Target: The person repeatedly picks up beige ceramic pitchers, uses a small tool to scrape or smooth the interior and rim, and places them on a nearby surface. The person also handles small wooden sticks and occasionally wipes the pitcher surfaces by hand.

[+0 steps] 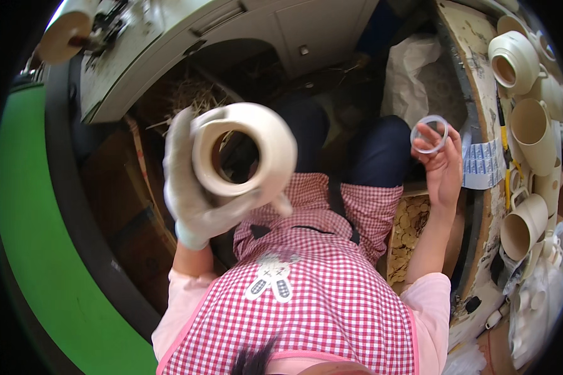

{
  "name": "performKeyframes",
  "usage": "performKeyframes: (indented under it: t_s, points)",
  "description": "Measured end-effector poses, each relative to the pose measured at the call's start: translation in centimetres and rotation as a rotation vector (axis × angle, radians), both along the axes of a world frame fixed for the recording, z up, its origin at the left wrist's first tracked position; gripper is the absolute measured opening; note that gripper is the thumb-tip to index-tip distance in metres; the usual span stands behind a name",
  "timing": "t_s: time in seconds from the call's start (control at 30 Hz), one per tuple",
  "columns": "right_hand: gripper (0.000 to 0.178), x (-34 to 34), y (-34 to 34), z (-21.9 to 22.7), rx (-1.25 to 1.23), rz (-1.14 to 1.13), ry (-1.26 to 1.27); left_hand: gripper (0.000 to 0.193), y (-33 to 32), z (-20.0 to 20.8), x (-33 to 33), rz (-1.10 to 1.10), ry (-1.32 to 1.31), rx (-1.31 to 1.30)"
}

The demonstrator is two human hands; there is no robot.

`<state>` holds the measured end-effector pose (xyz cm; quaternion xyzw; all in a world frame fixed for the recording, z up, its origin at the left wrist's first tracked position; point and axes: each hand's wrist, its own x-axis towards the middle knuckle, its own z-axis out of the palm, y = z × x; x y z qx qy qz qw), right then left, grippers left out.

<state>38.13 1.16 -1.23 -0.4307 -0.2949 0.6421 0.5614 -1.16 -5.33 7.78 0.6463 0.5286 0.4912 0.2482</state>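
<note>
Cluttered workroom around us, clock read from the middle of the view; pale drawer unit (319, 34) at 12, green surface (56, 237) between 8 and 9, heap of straw-like scraps (194, 97) between 10 and 11; worn bench (472, 40) runs down our right side, roughly 1 to 5. We have the cream vessel (276, 140) just off centre toward 10–11, wide round mouth tilted up at us, inside dark, short stub sticking out on its 5 o'clock side; left hand (184, 172), in a whitish glove, grasps it, palm along its 9 o'clock side, thumb across the lower side; some blur there. Right hand (445, 169), bare, sits between 2 and 3, well apart from the vessel; its fingers grip a translucent ring (426, 151), some fingertips visible through the opening.

On the bench we count several cream pieces crowded together: rounded jug (518, 56) near 2, tall cup (533, 122) between 2 and 3, handled mug (522, 228) between 3 and 4; yellow-handled tool (505, 136) beside them; blue-and-white sheet (481, 164) at the bench edge, about 3, near the right hand; clear plastic bag (538, 306) toward 4. White sack (410, 65) at 1–2; box of flat yellowish pieces (408, 231) near 4, partly behind our right forearm; red checked apron (331, 269) with rabbit patch (273, 272) fills 6.
</note>
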Motion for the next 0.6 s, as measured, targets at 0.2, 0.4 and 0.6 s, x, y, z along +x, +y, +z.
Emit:
performKeyframes:
  t_s: [0.2, 0.4, 0.6]
  points:
    - [0.039, -12.0, -5.5, 11.3, 0.532, 0.542, -0.419, 0.113, -0.9, 0.1, 2.1, -0.273, 0.213, 0.140]
    - [0.029, -15.2, -7.8, 13.2, 0.887, 0.497, -1.055, 0.103, -3.0, 0.1, 3.0, -0.255, 0.398, 0.315]
    - [0.032, -16.9, -8.6, 12.1, 1.057, 0.408, -1.288, 0.098, -3.2, -0.2, 2.8, -0.201, 0.376, 0.332]
